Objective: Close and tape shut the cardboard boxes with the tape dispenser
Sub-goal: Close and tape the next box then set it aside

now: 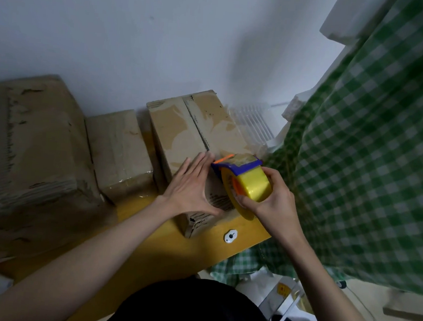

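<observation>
Head view: two bare forearms are seen reaching from the near edge over a yellow bench point(147, 251) set against a pale wall.
Box being taped: a brown cardboard box point(182, 132) is stood at the right end of the bench, its flaps closed and a dark centre seam running near to far along the top.
Left hand: the left hand point(191, 184) is laid flat on the near part of the box top, fingers straight and together, pressing down and holding nothing.
Right hand: the right hand point(271, 193) is curled round the tape dispenser point(244, 180), thumb at the near side of the roll, fingers over the far side.
Dispenser: a yellow roll in a blue frame with an orange blade edge is held against the box top, just right of the left fingertips.
Handling, box: the cardboard is judged light and fairly stiff, yet worn and scuffed; flaps are likely to spring up unless pressed flat beside the seam.
Handling, dispenser: it is judged light and rigid; it is best gripped round the roll, clear of the blade. The tape is glossy and may cling to itself.
Count, boxes: three are seen, namely the one being taped, a smaller box point(120, 150) to its left, and a large box point(29, 146) at far left.
Count, dispensers: one.
Count, hands: two.
Right side: a green checked cloth point(370, 160) is hung beside the bench.
</observation>
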Demonstrator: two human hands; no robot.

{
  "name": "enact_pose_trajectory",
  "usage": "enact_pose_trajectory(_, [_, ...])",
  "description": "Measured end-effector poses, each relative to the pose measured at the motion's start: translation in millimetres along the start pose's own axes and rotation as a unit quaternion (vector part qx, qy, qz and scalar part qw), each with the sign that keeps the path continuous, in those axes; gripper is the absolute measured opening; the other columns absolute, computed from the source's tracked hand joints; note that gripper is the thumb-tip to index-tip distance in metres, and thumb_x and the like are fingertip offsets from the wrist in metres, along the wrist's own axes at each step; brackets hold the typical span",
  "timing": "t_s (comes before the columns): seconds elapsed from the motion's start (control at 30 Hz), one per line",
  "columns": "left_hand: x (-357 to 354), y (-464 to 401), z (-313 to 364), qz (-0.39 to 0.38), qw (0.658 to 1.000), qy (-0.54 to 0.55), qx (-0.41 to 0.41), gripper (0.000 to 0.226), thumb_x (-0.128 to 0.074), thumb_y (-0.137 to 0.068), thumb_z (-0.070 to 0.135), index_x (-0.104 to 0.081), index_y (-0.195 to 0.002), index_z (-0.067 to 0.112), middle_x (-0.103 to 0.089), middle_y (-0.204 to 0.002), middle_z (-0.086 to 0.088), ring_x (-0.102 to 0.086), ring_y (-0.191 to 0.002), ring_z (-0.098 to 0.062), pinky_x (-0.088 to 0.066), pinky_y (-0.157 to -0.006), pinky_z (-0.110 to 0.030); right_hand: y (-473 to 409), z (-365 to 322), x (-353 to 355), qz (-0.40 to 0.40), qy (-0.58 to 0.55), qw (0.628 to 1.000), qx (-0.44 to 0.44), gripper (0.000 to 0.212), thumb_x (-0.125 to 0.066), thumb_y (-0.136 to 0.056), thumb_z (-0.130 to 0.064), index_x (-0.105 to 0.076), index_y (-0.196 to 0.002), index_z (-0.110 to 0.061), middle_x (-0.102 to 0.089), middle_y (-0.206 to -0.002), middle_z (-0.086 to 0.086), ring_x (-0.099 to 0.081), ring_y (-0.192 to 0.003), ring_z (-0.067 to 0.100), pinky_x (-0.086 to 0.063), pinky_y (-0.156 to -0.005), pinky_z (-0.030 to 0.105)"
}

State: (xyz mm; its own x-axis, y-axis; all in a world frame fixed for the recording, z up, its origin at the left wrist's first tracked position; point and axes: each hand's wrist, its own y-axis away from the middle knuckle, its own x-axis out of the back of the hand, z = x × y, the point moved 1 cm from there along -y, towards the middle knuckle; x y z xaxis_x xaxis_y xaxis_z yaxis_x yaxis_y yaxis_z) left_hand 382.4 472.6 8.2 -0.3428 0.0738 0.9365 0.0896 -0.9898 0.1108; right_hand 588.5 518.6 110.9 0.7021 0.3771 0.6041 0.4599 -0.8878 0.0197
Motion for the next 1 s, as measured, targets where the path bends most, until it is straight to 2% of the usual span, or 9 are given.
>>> enact_pose_trajectory(0.1, [8.2,-16.7,-6.5,-0.008,1.000,-0.026,-0.008,0.158,-0.049,-0.050,0.104,0.020,-0.157,0.010,0.028,-0.165,-0.003,0.027,-0.151,-0.016,0.009,-0.125,-0.045,-8.7,1.9,1.4,-0.003,-0.006,1.000,0.003,0.074,-0.087,-0.076,-0.026,-0.048,-0.138,-0.024,-0.055,-0.119,-0.019,-0.053,-0.106,0.000,-0.042,-0.075,0.002])
enact_pose_trajectory(0.17, [12.8,-25.8,-9.8,-0.016,0.999,-0.027,-0.024,0.158,-0.049,-0.050,0.104,0.019,-0.158,0.011,0.027,-0.165,-0.002,0.028,-0.151,-0.015,0.009,-0.125,-0.046,-13.8,3.6,2.9,-0.005,-0.010,1.000,-0.001,0.073,-0.087,-0.076,-0.027,-0.047,-0.137,-0.024,-0.055,-0.120,-0.017,-0.054,-0.106,0.002,-0.043,-0.076,0.006])
enact_pose_trajectory(0.27, [18.9,-37.1,-12.7,-0.015,0.998,-0.020,-0.051,0.155,-0.054,-0.051,0.102,0.014,-0.160,0.013,0.020,-0.167,-0.002,0.022,-0.152,-0.014,0.010,-0.125,-0.045,-20.1,6.7,4.6,-0.007,-0.017,1.000,-0.013,0.071,-0.088,-0.075,-0.028,-0.047,-0.134,-0.025,-0.055,-0.118,-0.016,-0.056,-0.099,-0.001,-0.045,-0.073,0.010])
enact_pose_trajectory(0.47, [22.5,-53.6,-17.6,-0.015,0.997,-0.008,-0.081,0.150,-0.063,-0.051,0.097,-0.002,-0.160,0.014,-0.001,-0.169,-0.007,0.005,-0.156,-0.017,0.006,-0.126,-0.044,-23.7,9.6,1.7,-0.018,-0.035,0.998,-0.042,0.075,-0.088,-0.075,-0.025,-0.043,-0.135,-0.023,-0.052,-0.106,-0.023,-0.055,-0.090,-0.014,-0.045,-0.067,0.003])
enact_pose_trajectory(0.6, [24.9,-62.1,-19.9,-0.021,0.994,-0.006,-0.106,0.147,-0.064,-0.050,0.096,-0.007,-0.158,0.014,-0.008,-0.168,-0.008,-0.001,-0.156,-0.019,0.004,-0.127,-0.044,-24.6,9.8,-1.6,-0.016,-0.031,0.998,-0.051,0.075,-0.088,-0.076,-0.025,-0.041,-0.135,-0.021,-0.050,-0.105,-0.021,-0.053,-0.088,-0.010,-0.043,-0.065,0.001])
enact_pose_trajectory(0.67, [22.4,-62.9,-22.2,-0.023,0.994,0.008,-0.108,0.146,-0.069,-0.051,0.092,-0.006,-0.158,0.015,-0.008,-0.168,-0.006,-0.003,-0.155,-0.018,0.003,-0.127,-0.042,-25.6,8.5,-4.6,-0.015,-0.019,0.999,-0.044,0.073,-0.088,-0.076,-0.026,-0.041,-0.131,-0.025,-0.049,-0.109,-0.018,-0.053,-0.090,-0.007,-0.043,-0.066,0.001])
enact_pose_trajectory(0.8, [17.2,-65.5,-25.4,-0.035,0.994,0.020,-0.098,0.149,-0.068,-0.049,0.093,-0.001,-0.161,0.020,0.002,-0.170,0.000,0.002,-0.156,-0.012,0.005,-0.126,-0.039,-26.1,9.3,-11.6,-0.007,-0.009,0.999,-0.035,0.070,-0.088,-0.074,-0.032,-0.037,-0.123,-0.035,-0.053,-0.119,-0.011,-0.055,-0.109,0.009,-0.048,-0.082,0.017])
enact_pose_trajectory(0.83, [16.5,-66.4,-25.9,-0.039,0.995,0.014,-0.095,0.150,-0.068,-0.049,0.093,0.000,-0.161,0.020,0.004,-0.170,0.000,0.002,-0.156,-0.012,0.006,-0.126,-0.038,-25.9,9.4,-12.0,-0.006,-0.010,0.999,-0.036,0.070,-0.088,-0.074,-0.031,-0.037,-0.123,-0.036,-0.053,-0.120,-0.010,-0.055,-0.110,0.010,-0.048,-0.082,0.018])
enact_pose_trajectory(1.0, [12.4,-67.8,-27.6,-0.033,0.995,-0.005,-0.098,0.147,-0.061,-0.052,0.096,0.001,-0.161,0.020,0.004,-0.170,0.001,0.003,-0.155,-0.011,0.005,-0.126,-0.040,-24.6,5.8,-10.1,-0.002,-0.011,0.999,-0.039,0.070,-0.088,-0.076,-0.030,-0.037,-0.123,-0.036,-0.051,-0.115,-0.015,-0.055,-0.100,0.001,-0.044,-0.072,0.008])
